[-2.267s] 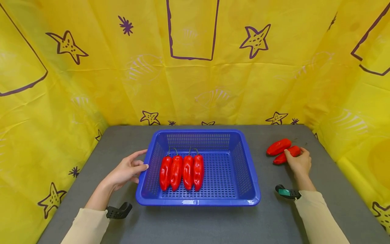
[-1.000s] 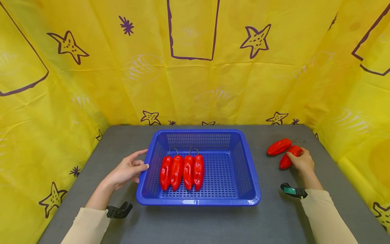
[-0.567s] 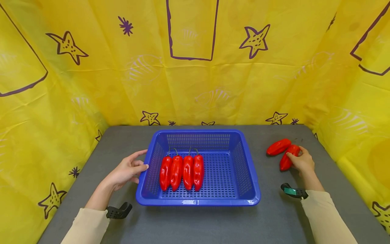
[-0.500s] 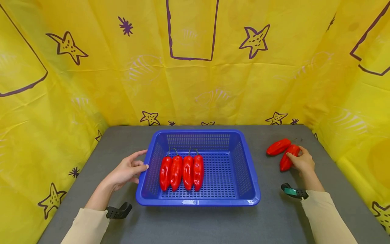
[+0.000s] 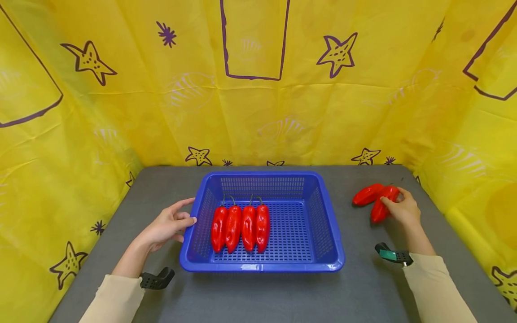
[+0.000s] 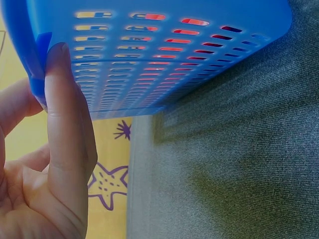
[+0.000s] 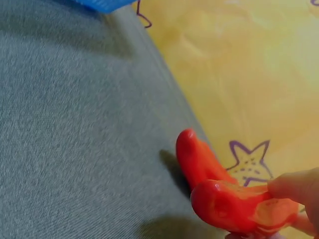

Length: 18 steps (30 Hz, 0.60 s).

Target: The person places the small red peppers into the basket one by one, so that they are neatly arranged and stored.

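Observation:
In the head view a blue plastic basket with slotted walls stands on the grey table. Several glossy red chili peppers lie side by side in its left half, stems pointing away. My left hand pinches the left rim, thumb on one side and fingers on the other; the left wrist view shows this grip close up. At the right, my right hand holds another red chili pepper between thumb and fingers, with a shadow under it in the right wrist view. Right beside it rests a second loose chili pepper.
The grey table reaches back to a yellow curtain printed with starfish and fish, which also hangs along both sides. Dark straps sit at both wrists. Bare tabletop shows between the basket and the loose peppers.
My right hand has turned its chili pepper from slanted to more upright and shifted it slightly away and to the right. My left hand, the basket and the peppers inside stay as they were.

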Tool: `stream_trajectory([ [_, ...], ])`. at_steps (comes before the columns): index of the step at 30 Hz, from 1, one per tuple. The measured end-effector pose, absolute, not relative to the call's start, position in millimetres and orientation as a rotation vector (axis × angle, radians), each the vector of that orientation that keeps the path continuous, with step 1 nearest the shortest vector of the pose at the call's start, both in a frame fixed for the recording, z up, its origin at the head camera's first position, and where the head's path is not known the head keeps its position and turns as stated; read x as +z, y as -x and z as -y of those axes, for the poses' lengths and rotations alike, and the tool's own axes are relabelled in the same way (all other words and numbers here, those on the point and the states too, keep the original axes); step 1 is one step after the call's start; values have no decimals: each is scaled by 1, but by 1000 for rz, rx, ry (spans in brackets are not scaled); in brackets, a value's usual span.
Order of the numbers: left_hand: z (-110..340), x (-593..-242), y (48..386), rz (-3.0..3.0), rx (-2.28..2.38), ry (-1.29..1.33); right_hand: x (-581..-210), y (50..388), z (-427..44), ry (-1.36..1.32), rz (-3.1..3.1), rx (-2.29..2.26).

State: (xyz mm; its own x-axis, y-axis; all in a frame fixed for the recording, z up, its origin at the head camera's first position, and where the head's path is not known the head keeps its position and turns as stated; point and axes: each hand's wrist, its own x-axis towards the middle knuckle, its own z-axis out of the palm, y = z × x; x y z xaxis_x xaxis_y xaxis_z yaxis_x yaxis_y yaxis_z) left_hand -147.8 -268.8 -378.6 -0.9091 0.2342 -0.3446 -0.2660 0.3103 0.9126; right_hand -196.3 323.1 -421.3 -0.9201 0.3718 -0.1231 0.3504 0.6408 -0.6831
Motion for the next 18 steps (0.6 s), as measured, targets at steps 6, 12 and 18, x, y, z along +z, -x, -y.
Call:
stream_trajectory([
  [6, 269, -378, 148, -2168, 1629, 26, -411, 199, -318, 544, 2816, 1181],
  [12, 269, -378, 148, -2167, 1630, 27, -400, 200, -308, 448, 2798, 1248],
  [18, 269, -378, 148, -2163, 1627, 33, -389, 201, -297, 312, 2765, 1358],
])
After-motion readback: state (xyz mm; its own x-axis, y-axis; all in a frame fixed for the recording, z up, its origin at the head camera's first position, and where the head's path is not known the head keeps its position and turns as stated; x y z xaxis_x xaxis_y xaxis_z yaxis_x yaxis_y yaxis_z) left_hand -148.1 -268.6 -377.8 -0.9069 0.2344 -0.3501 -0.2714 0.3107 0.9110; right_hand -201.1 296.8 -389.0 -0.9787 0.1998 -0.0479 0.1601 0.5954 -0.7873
